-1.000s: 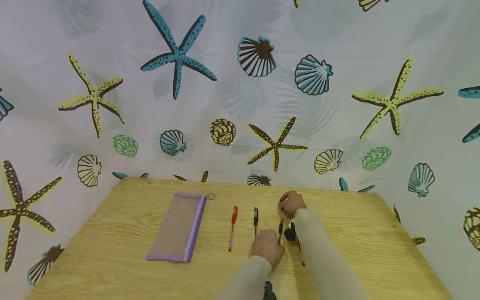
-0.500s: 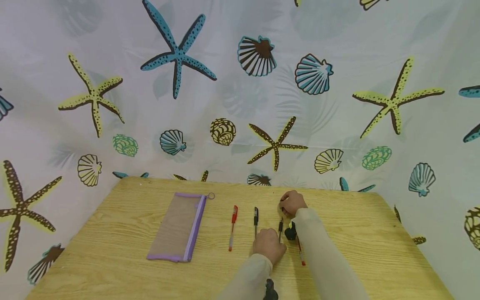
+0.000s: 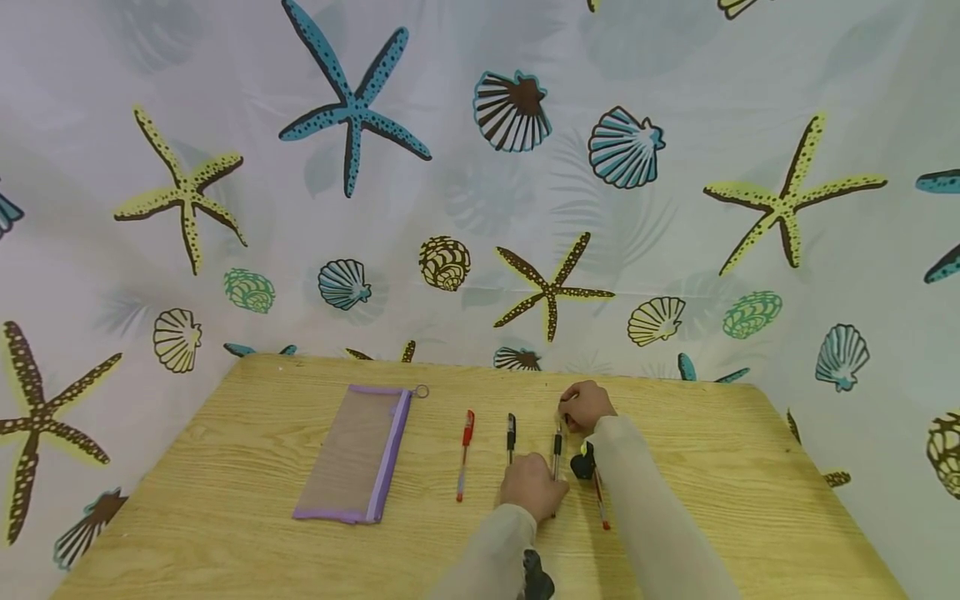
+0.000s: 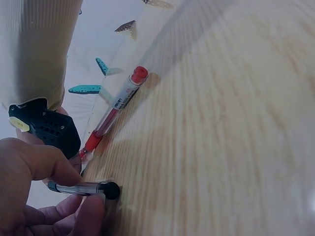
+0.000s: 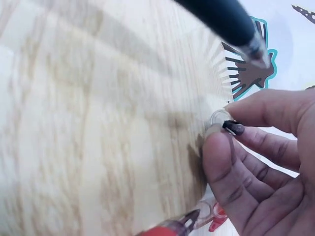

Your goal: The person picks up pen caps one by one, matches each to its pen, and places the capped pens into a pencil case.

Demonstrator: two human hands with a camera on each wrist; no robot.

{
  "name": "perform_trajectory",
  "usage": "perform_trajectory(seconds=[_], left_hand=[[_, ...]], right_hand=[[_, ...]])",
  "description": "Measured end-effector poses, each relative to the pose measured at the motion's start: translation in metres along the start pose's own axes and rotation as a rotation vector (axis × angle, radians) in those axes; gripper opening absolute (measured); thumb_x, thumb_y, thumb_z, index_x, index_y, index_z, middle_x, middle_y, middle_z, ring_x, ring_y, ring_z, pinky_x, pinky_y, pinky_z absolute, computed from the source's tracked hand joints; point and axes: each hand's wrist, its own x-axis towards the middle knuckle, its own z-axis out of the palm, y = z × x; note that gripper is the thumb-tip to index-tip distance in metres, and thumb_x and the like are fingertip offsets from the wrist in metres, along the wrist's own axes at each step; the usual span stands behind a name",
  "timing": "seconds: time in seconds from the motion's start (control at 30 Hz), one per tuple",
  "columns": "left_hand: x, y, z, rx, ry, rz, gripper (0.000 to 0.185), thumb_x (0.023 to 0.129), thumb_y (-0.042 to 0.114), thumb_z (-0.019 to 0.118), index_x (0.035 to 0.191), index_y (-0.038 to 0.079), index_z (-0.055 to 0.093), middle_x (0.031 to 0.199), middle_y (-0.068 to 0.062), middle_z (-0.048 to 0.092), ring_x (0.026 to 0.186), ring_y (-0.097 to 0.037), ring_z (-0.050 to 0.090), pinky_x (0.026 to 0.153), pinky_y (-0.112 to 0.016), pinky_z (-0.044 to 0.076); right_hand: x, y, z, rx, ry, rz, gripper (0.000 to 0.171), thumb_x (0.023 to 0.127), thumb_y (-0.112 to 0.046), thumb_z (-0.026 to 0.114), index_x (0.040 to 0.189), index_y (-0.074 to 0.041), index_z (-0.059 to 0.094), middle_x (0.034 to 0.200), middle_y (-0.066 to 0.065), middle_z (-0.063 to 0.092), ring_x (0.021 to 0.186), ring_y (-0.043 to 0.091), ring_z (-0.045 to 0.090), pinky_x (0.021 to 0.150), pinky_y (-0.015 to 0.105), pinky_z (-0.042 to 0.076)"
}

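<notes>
My left hand (image 3: 534, 487) grips the barrel of a black gel pen (image 3: 557, 450) between thumb and fingers. In the left wrist view the barrel's black end plug (image 4: 112, 191) sticks out of the grip. This pen is uncapped, and its bare tip (image 5: 258, 54) shows in the right wrist view. Just beyond the tip, my right hand (image 3: 587, 406) pinches a clear pen cap (image 5: 220, 118) with a black clip between thumb and forefinger. Tip and cap are apart in the right wrist view. Beneath the right forearm lies a red pen (image 3: 602, 504), partly hidden.
Left of the hands lie a capped red pen (image 3: 465, 454) and a capped black pen (image 3: 512, 433), the latter partly behind the left hand. A mesh zip pouch (image 3: 352, 458) with purple edging is farther left. A red-clipped cap (image 5: 216, 214) is near the covered red pen's tip.
The held black pen has shifted slightly away from me, its tip nearer the right hand. My left hand has moved a little forward and left; the right hand has stayed nearly in place.
</notes>
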Motion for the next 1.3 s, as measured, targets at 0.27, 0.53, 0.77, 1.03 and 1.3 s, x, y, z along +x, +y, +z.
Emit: perform_trajectory(seconds=[0.27,0.53,0.77,1.03,1.3], left_hand=[[0.001,-0.004,-0.002,-0.137,0.007,0.038,0.024,0.082,0.015,0.071,0.061,0.01,0.061,0.054,0.003,0.053,0.049,-0.012,0.047,0.046,-0.027,0.039],[0.004,-0.006,0.001,-0.243,0.003,0.092,0.015,0.085,0.012,0.068,0.096,0.002,0.069,0.062,0.003,0.061,0.051,-0.008,0.051,0.049,-0.026,0.043],[0.001,-0.003,-0.005,-0.322,-0.014,0.073,0.017,0.088,0.011,0.063,0.103,0.004,0.068,0.066,0.003,0.064,0.051,-0.007,0.055,0.05,-0.027,0.045],[0.004,-0.002,-0.007,-0.352,0.001,0.039,0.015,0.091,0.013,0.063,0.104,0.007,0.068,0.066,0.005,0.059,0.051,-0.007,0.05,0.051,-0.025,0.04],[0.005,-0.003,-0.007,-0.353,0.01,0.026,0.015,0.091,0.015,0.063,0.105,0.009,0.068,0.071,0.003,0.061,0.055,-0.008,0.052,0.051,-0.026,0.042]], right_hand=[[-0.007,-0.003,-0.003,0.078,-0.009,-0.08,0.028,0.093,-0.005,0.058,0.117,0.009,0.059,0.076,0.013,0.066,0.052,0.015,0.058,0.053,0.033,0.051],[-0.007,-0.004,-0.009,0.256,-0.016,-0.198,0.035,0.095,-0.004,0.058,0.125,0.013,0.054,0.099,0.03,0.063,0.063,0.017,0.061,0.07,0.045,0.056],[-0.008,-0.004,-0.013,0.336,-0.006,-0.196,0.037,0.095,-0.004,0.058,0.127,0.013,0.053,0.109,0.034,0.06,0.067,0.014,0.062,0.078,0.051,0.054],[-0.013,-0.008,-0.016,0.401,-0.004,-0.211,0.037,0.095,-0.005,0.059,0.127,0.012,0.054,0.106,0.033,0.061,0.07,0.018,0.065,0.079,0.052,0.053],[-0.024,-0.018,-0.02,0.45,-0.027,-0.209,0.034,0.094,-0.004,0.06,0.124,0.011,0.057,0.105,0.032,0.062,0.073,0.022,0.066,0.08,0.053,0.052]])
